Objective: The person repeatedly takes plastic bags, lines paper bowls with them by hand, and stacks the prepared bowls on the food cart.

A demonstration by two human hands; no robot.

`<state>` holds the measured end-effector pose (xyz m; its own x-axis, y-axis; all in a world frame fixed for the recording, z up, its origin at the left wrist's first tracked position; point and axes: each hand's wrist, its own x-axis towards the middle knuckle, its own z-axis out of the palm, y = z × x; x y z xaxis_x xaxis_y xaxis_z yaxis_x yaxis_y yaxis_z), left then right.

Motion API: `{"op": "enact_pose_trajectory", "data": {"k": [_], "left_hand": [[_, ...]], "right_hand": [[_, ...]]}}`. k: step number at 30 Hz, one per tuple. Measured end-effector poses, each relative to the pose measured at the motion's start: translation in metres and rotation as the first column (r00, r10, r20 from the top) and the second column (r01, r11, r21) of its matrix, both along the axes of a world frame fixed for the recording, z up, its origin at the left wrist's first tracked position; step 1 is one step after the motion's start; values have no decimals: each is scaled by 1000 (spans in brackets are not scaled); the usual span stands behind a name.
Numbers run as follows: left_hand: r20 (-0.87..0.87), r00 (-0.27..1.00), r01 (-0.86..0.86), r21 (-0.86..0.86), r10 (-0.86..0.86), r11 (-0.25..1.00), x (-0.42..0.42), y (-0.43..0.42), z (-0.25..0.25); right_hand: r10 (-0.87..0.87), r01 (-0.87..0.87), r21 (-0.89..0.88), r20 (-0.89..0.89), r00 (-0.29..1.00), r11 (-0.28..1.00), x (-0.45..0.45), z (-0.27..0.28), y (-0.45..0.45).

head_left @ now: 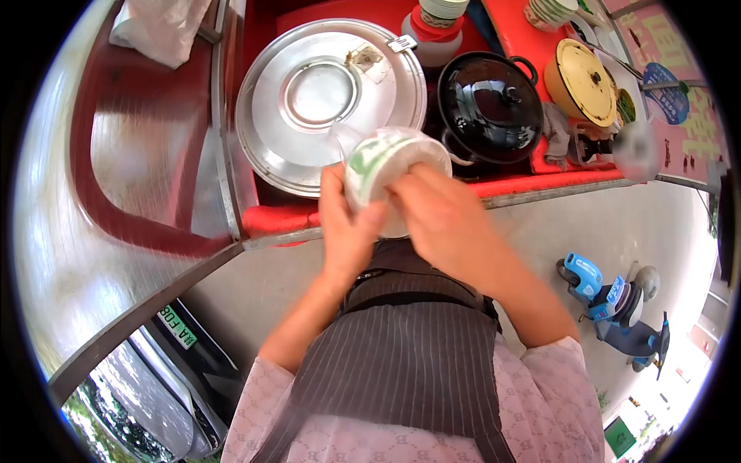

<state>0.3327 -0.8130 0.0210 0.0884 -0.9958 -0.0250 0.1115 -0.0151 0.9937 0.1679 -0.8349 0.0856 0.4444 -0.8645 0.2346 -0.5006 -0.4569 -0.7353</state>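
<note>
My left hand [349,235] is closed around the side of a white paper bowl [372,163] with green markings, tilted on its side in front of my apron. My right hand [448,220] reaches into the bowl's mouth; its fingertips are hidden inside and the hand is blurred. Thin clear plastic [347,139] sticks up at the bowl's left edge. How far it runs into the bowl I cannot tell. Just beyond my hands lies a large round metal lid [266,108] with a small label on its rim.
Right of the lid stands a black lidded pot [486,100], then a yellow lidded pot [583,81]. Stacked bowls [444,8] sit on a container at the back. The red counter edge [278,220] runs before me. A blue scooter [617,309] and a car [166,378] stand below.
</note>
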Motion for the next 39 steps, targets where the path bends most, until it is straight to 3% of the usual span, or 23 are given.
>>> {"op": "enact_pose_trajectory", "data": {"k": [1,2,3,5,7,9,11,13,14,16,19,21,24,25,27,33,35,37,38,39], "left_hand": [[105,994,30,-18,-27,999,-6,4,-4],[-68,994,87,43,-84,995,-12,7,-7],[-70,994,83,42,-80,996,-19,5,-6],[-326,943,103,77,-72,992,-28,7,-2],[-350,932,134,98,-92,986,-33,2,-7],[-463,882,178,154,-88,972,-42,-3,-7],[-470,880,154,162,-61,975,-46,-9,-7],[-481,877,115,168,-20,979,-46,-17,-5],[-474,880,105,180,-7,978,-45,-23,-3],[-426,904,88,163,-10,983,-53,-28,-2],[-298,953,90,87,-61,992,-75,-32,-1],[-345,936,115,130,-64,985,-81,-38,-7],[-483,876,79,189,23,979,-89,-52,1],[-491,871,66,160,21,985,-90,-57,1],[-491,871,30,95,20,995,-94,-71,9],[-472,881,-28,-13,18,1000,-135,-107,7],[-533,846,6,-21,-17,1000,-149,-114,-1],[-507,854,-118,28,116,993,-171,-125,-4],[-418,902,-57,128,106,990,-174,-131,4],[-495,869,22,41,1,999,-176,-131,-3]], "right_hand": [[34,-29,85,-51,998,996,2,-2,-1],[31,-26,84,-53,998,996,3,0,-4],[83,-85,139,22,996,987,4,1,-9],[125,-145,208,106,987,967,0,0,-13],[144,-137,384,9,989,913,-9,-1,-22],[181,-160,395,-17,983,905,-17,-1,-31],[223,-188,411,-40,974,892,-27,3,-37],[203,-208,195,43,978,959,-40,15,-43],[215,-220,200,47,976,955,-45,19,-46],[60,-94,301,122,991,949,-54,24,-54],[127,-150,346,88,988,926,-53,-11,-68],[135,-135,341,26,991,930,-61,-8,-77],[83,-101,132,134,988,986,-81,18,-89],[7,-40,153,211,978,987,-92,34,-92],[-368,220,393,357,859,893,-106,47,-95],[-328,157,667,138,934,728,-135,3,-113],[-317,78,466,460,830,881,-129,-27,-123],[-333,139,476,352,875,868,-147,-25,-145],[-347,157,476,344,872,865,-157,-27,-159],[-358,178,466,334,872,867,-170,-26,-177]]}}
